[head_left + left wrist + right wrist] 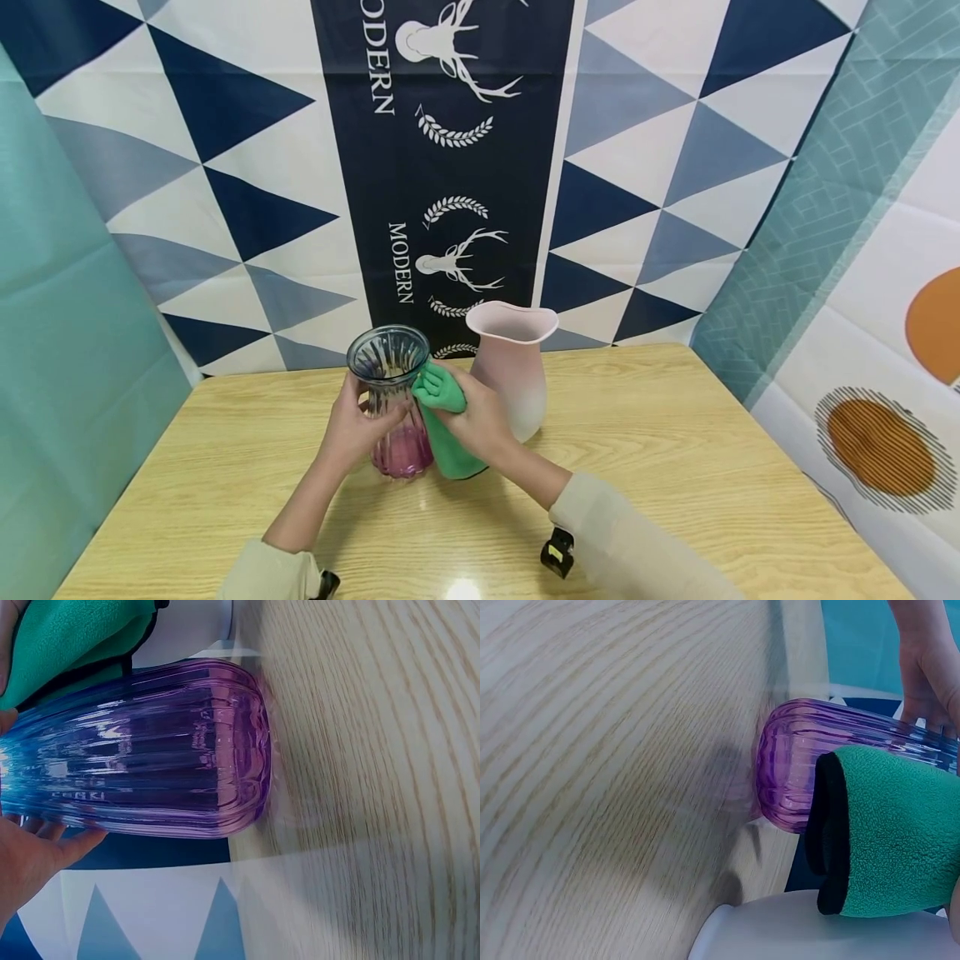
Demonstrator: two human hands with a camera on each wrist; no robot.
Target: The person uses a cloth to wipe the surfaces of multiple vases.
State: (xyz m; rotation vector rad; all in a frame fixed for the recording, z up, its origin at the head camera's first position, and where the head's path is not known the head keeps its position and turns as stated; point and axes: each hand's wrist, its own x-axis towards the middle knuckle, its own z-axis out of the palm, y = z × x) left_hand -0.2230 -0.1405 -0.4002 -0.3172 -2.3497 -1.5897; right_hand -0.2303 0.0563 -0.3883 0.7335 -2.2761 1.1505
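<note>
Both full — left hand (358,427) grips glass vase (403,452), right hand (482,419) clutches green cloth (452,450) beside it; hard rubbing, I'd say, could knock it into pink vase (516,367) right of it.

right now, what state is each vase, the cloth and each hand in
Glass vase: upright, open-topped
Pink-and-white vase: upright, open-topped
Green cloth: bunched at the top, lower part hanging down
Left hand: gripping the glass vase
Right hand: gripping the green cloth
</note>
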